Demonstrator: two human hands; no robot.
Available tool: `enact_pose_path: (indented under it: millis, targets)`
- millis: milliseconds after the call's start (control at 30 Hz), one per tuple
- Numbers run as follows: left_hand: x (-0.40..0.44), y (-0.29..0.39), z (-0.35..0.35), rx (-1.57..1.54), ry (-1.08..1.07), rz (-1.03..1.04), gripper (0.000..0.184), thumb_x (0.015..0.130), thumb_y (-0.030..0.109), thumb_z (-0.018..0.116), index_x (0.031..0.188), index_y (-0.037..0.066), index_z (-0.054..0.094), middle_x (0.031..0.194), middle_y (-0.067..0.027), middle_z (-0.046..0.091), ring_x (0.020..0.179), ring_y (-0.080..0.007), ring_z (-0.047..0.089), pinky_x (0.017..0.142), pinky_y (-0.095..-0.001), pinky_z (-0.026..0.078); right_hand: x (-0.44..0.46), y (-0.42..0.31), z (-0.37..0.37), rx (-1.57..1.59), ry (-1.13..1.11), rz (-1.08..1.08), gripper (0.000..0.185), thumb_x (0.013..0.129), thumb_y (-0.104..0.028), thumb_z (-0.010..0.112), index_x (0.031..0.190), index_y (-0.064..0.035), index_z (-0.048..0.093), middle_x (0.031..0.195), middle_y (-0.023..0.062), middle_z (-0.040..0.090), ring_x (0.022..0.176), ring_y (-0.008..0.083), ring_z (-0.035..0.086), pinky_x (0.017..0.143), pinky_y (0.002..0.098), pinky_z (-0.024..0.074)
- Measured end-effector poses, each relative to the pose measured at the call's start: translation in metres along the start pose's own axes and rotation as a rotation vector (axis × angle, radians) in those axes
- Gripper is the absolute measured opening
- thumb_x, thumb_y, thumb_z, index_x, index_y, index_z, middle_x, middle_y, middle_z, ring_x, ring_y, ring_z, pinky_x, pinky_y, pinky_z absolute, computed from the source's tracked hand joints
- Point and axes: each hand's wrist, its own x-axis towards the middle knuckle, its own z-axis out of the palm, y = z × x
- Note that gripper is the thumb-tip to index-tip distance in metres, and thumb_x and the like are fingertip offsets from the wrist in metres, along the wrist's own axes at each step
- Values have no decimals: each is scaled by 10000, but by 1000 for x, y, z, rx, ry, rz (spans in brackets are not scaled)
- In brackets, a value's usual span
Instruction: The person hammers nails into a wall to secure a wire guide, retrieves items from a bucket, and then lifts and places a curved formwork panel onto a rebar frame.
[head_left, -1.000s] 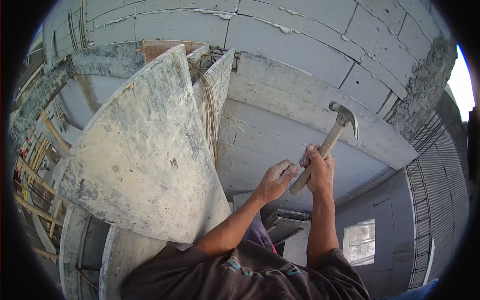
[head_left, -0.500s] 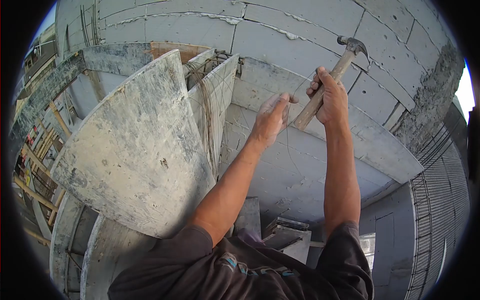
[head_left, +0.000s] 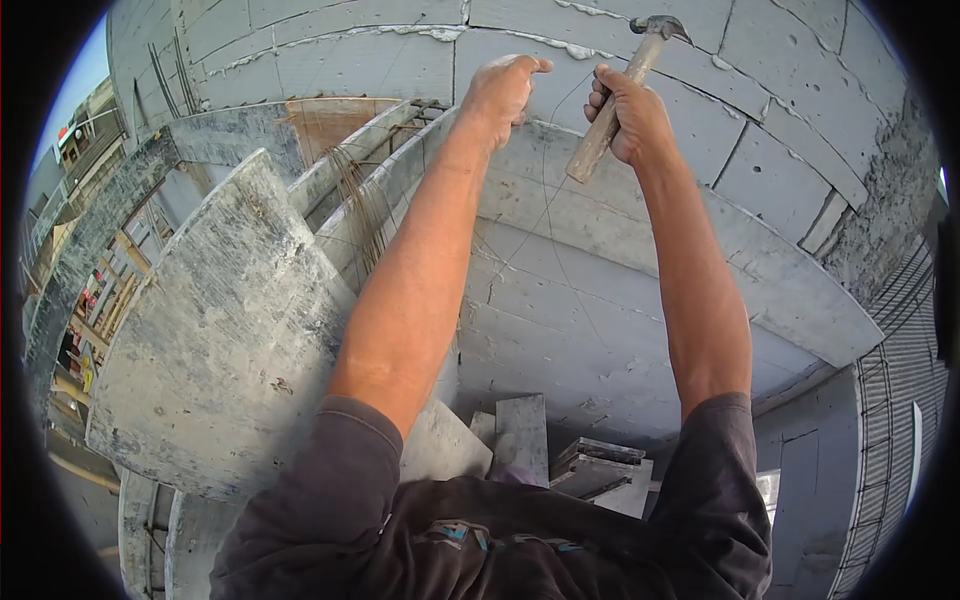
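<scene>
My right hand [head_left: 637,115] is wrapped round the wooden handle of a claw hammer [head_left: 606,135], whose metal head points up and away. A thin dark wire [head_left: 547,205] hangs in a curve from near my right fingertips. My left hand [head_left: 503,95] is raised to the left of the hammer, apart from it, in front of the block wall. Its fingers are curled, with one pointing right towards my right hand. Whether anything thin lies in those left fingers I cannot make out.
A grey block wall [head_left: 550,75] with mortar joints rises ahead. A long board [head_left: 780,280] runs along it. At left stand a large stained panel [head_left: 215,340] and a bundle of thin wires [head_left: 358,200] over a board edge. Several board offcuts [head_left: 522,435] lie below.
Both hands have moved up and away from me, the left one farther and slightly left. The hammer has risen with my right hand. The view has shifted a little.
</scene>
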Motion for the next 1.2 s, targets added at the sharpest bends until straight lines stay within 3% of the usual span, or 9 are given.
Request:
enact_pose_path:
  millis: [167,267,500,667,833,933,1033,1133,1200]
  targets:
    - [29,-3,10,272,-79,4,401,966,411,569,1049,42,700,636,84,340,531,-54,281,470,-258,232,43,5,18,82,16,26,159,929,-161,676,921,-9,631,799,54,609,703,167,597,639,327,536]
    - [47,-18,10,304,-24,112,410,976,431,565,1011,46,700,650,73,362,548,-64,328,471,-273,276,64,11,28,122,52,13,160,933,-158,672,934,-4,629,814,59,613,740,179,603,642,321,535]
    - [77,-45,-2,223,-101,66,447,1001,472,525,974,58,690,684,43,490,589,-77,432,497,-290,349,84,27,41,260,91,42,167,939,-161,679,956,-4,626,842,70,592,773,178,547,639,430,519]
    - [69,-35,3,292,-127,-95,461,1006,511,500,922,90,671,705,10,572,600,-95,496,510,-288,351,106,34,44,190,92,4,151,941,-160,681,953,-20,625,841,55,588,767,175,557,630,385,508]
    - [89,-48,-4,285,-162,-99,479,1001,536,485,867,107,649,672,8,551,563,-106,473,502,-288,338,110,29,51,83,100,-23,158,920,-170,718,933,-26,654,846,50,635,782,160,594,637,355,515]
    - [92,-49,-7,273,-165,-73,490,998,551,477,851,114,641,661,11,543,556,-104,456,497,-291,328,225,101,27,-51,-46,-72,248,961,-302,559,971,-64,625,905,91,579,864,246,518,725,425,461]
    - [88,-46,-7,295,-147,-61,500,995,565,470,845,118,637,658,14,536,555,-101,439,500,-296,321,215,88,29,-122,-62,-101,250,950,-293,583,890,-60,651,864,82,594,835,231,522,736,406,449]
    - [90,-44,-7,341,-119,-12,517,992,580,463,848,115,638,656,18,525,553,-99,424,491,-296,307,135,30,48,82,-21,-41,177,874,-124,757,917,15,655,800,79,661,701,171,610,616,343,500]
    - [92,-44,-7,370,-119,10,531,988,594,463,852,112,639,657,21,516,554,-95,417,483,-290,298,130,21,46,8,-27,-1,177,890,-164,752,914,-14,660,835,59,665,750,158,617,639,330,517]
